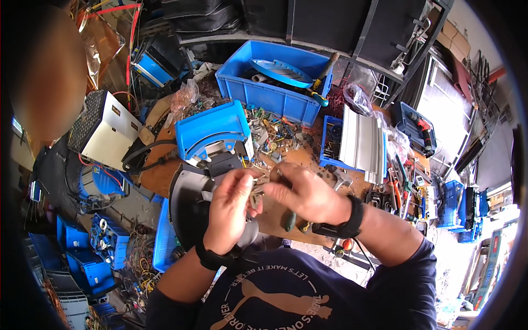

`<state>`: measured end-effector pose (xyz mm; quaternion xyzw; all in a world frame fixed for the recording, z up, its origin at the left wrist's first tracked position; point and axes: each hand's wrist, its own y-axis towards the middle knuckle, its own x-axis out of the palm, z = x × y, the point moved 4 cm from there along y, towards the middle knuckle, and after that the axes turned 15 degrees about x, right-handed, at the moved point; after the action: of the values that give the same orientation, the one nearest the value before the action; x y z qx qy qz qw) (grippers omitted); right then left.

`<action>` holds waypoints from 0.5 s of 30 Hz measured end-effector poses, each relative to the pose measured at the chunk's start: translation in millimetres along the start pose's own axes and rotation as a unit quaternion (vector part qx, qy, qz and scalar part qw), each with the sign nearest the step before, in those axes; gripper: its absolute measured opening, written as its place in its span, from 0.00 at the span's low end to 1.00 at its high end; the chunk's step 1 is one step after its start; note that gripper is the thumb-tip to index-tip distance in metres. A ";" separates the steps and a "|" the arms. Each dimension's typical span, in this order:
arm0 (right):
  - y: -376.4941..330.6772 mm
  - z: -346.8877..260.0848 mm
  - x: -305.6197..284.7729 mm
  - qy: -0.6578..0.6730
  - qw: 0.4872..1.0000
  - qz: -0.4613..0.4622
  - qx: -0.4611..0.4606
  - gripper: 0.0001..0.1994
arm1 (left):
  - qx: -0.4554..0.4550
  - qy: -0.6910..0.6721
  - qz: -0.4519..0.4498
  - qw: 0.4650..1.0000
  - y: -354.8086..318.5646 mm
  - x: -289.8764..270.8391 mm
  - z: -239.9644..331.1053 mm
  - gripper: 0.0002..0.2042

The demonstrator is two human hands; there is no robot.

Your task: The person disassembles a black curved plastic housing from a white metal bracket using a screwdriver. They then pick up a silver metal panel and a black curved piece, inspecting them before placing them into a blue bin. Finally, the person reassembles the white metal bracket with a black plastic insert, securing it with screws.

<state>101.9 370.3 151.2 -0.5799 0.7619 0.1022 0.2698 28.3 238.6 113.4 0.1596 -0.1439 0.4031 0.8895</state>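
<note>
My left hand [230, 209] and my right hand [300, 192] meet above a wooden table [286, 159], both closed on a small metal part [257, 190] held between the fingertips. The part is mostly hidden by my fingers, so its shape is unclear. Just beyond the hands stands a blue machine housing [212, 129] with a black block and cables on it. Under my left hand lies a dark round disc-shaped body [184, 206]. A green-handled tool [289, 221] lies on the table beneath my right wrist. Both wrists wear black bands.
A big blue crate [272, 91] holds a blue disc and a hammer. A smaller blue bin [330, 143] carries ribbed aluminium profiles [360, 143]. Loose wires and scraps [272, 135] litter the table. A white metal box [104, 129] sits left; hand tools [399, 190] lie right.
</note>
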 end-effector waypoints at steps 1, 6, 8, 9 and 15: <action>3.0 2.6 -5.0 0.019 0.999 -0.011 0.049 0.13 | -0.024 -0.048 0.021 0.998 1.8 -0.6 -0.6 0.14; 7.5 -5.6 -13.6 0.014 0.999 0.040 0.022 0.12 | -0.138 -0.207 -0.048 0.968 1.1 -7.8 -17.4 0.15; 10.3 -6.4 -7.4 -0.030 0.994 0.079 -0.074 0.12 | -0.151 -0.232 -0.059 0.959 -1.3 -3.3 -17.8 0.15; 11.0 -7.8 -6.4 -0.030 0.995 0.069 -0.069 0.11 | -0.148 -0.225 -0.064 0.961 -1.8 -2.0 -18.0 0.14; 11.4 -8.9 -4.9 0.089 0.995 -0.024 -0.046 0.10 | -0.161 -0.214 -0.063 0.961 -5.0 -4.7 -27.4 0.14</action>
<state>89.5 373.7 159.4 -0.6164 0.7635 0.0787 0.1760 32.6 243.3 85.8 0.1050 -0.3835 0.2745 0.8755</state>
